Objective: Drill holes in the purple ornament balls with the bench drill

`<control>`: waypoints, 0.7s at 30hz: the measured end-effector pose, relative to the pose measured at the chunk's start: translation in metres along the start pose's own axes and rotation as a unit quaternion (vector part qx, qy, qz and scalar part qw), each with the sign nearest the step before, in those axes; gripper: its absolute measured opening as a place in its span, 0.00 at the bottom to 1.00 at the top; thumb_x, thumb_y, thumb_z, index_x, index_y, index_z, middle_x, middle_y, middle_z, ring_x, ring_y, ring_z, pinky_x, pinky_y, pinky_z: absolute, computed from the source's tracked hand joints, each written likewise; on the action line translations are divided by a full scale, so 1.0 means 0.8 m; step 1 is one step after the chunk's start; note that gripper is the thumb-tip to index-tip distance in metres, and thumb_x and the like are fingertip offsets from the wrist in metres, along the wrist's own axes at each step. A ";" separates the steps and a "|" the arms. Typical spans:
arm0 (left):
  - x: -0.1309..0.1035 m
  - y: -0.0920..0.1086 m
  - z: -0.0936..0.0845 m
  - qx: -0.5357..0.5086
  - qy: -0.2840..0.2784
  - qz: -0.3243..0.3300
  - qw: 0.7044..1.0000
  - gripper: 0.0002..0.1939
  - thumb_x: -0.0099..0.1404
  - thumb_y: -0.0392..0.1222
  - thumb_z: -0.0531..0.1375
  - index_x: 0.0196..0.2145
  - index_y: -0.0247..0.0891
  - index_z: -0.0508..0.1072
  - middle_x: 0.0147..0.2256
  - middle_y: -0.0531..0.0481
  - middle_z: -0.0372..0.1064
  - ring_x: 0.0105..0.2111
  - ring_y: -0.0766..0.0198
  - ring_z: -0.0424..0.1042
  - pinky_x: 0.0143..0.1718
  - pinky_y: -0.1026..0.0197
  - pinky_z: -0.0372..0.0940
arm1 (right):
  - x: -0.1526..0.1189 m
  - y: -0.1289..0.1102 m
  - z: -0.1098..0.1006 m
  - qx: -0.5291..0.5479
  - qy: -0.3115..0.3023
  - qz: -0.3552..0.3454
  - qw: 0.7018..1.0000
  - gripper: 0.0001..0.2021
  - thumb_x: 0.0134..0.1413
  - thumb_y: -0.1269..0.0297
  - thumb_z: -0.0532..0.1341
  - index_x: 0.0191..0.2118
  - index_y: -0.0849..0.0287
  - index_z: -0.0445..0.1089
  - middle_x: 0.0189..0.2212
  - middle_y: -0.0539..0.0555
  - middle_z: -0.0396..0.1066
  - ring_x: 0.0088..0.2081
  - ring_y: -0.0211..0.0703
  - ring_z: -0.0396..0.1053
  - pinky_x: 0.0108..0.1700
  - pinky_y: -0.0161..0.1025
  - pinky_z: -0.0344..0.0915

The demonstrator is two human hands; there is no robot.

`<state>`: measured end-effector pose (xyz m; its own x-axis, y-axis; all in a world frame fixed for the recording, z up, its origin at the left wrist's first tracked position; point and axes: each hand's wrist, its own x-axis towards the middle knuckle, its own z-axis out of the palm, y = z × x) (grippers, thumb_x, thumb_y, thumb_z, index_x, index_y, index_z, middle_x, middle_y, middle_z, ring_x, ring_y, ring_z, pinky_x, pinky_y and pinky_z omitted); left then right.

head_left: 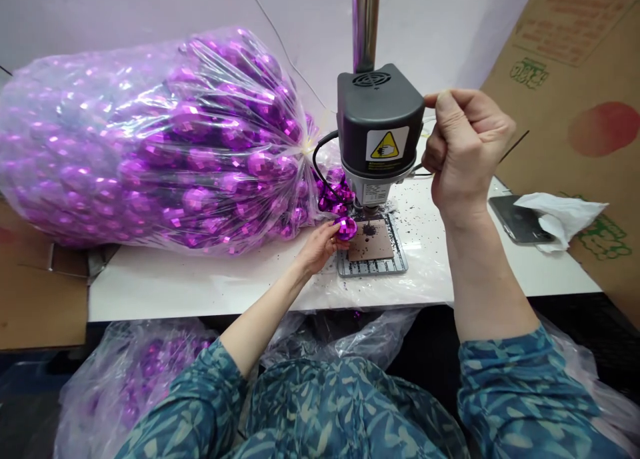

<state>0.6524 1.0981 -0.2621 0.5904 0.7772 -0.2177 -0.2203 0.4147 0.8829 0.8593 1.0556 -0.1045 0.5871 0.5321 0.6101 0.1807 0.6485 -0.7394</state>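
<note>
At ctr of white table [165,286]: 1 drill unit [380,109] on 1 chrome post [365,19], w/ 1 yellow warning label [386,144]. Below it: 1 slotted metal base [373,270] carrying 1 brown board [361,250]; dark shavings [411,227] scattered on & around both.

L hand [321,247] (qty 1): fingers clamped on 1 faceted purple ball [347,228], held at L edge of board; ball-to-board contact can't be told.

R hand [467,142] (qty 1): raised at R side of drill unit, fingers curled, forefinger reaching housing edge. Grip contents hidden; can't tell if clamped on anything.

Behind L hand: several loose purple balls [334,196], overlapping, exact qty n/a. L side of table: 1 tied clear bag [165,146], full of same. Below table, L: 1 more bag [135,379] w/ purple balls.

R side of table: 1 dark phone-like device [515,218], partly under 1 white tissue [565,214]. Far R: 1 printed cardboard box [550,106].
</note>
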 end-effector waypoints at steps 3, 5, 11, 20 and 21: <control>0.004 0.002 0.005 -0.016 0.006 -0.028 0.999 0.12 0.69 0.41 0.62 0.48 0.34 0.73 0.37 0.46 0.78 0.29 0.63 0.76 0.34 0.60 0.72 | 0.003 0.004 -0.001 0.000 0.000 -0.004 1.000 0.26 0.38 0.34 0.71 0.30 0.53 0.73 0.12 0.43 0.47 0.13 0.29 0.43 0.15 0.39 0.36; 0.006 0.002 0.007 -0.025 0.004 -0.036 0.999 0.15 0.68 0.41 0.61 0.51 0.36 0.72 0.37 0.48 0.78 0.28 0.64 0.76 0.32 0.60 0.72 | 0.004 0.006 -0.002 0.000 0.000 -0.008 1.000 0.27 0.38 0.33 0.70 0.30 0.53 0.73 0.12 0.43 0.48 0.13 0.29 0.43 0.15 0.39 0.37; 0.013 -0.012 -0.001 0.035 -0.018 0.010 0.999 0.26 0.58 0.43 0.73 0.51 0.35 0.72 0.42 0.46 0.78 0.28 0.68 0.74 0.32 0.64 0.68 | 0.000 0.003 -0.001 -0.017 -0.016 -0.009 1.000 0.22 0.49 0.39 0.67 0.33 0.54 0.72 0.15 0.45 0.56 0.15 0.29 0.44 0.16 0.38 0.39; 0.035 -0.041 -0.013 0.177 -0.014 0.083 0.981 0.32 0.57 0.50 0.74 0.54 0.34 0.72 0.51 0.41 0.77 0.41 0.61 0.77 0.43 0.58 0.73 | -0.003 -0.005 0.005 0.022 -0.005 -0.013 1.000 0.29 0.35 0.33 0.71 0.30 0.55 0.72 0.13 0.42 0.46 0.13 0.29 0.41 0.13 0.39 0.38; 0.038 -0.042 -0.013 0.180 -0.015 0.085 0.980 0.31 0.57 0.49 0.74 0.54 0.34 0.72 0.52 0.41 0.77 0.44 0.59 0.78 0.46 0.57 0.73 | -0.004 -0.006 0.005 0.024 -0.007 -0.013 1.000 0.29 0.35 0.33 0.72 0.30 0.55 0.72 0.13 0.41 0.46 0.13 0.29 0.42 0.13 0.39 0.38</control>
<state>0.6697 1.1125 -0.3025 0.5923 0.8043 -0.0478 -0.0327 0.0833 0.9960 0.8533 1.0531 -0.1014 0.5710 0.5232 0.6327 0.1569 0.6869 -0.7096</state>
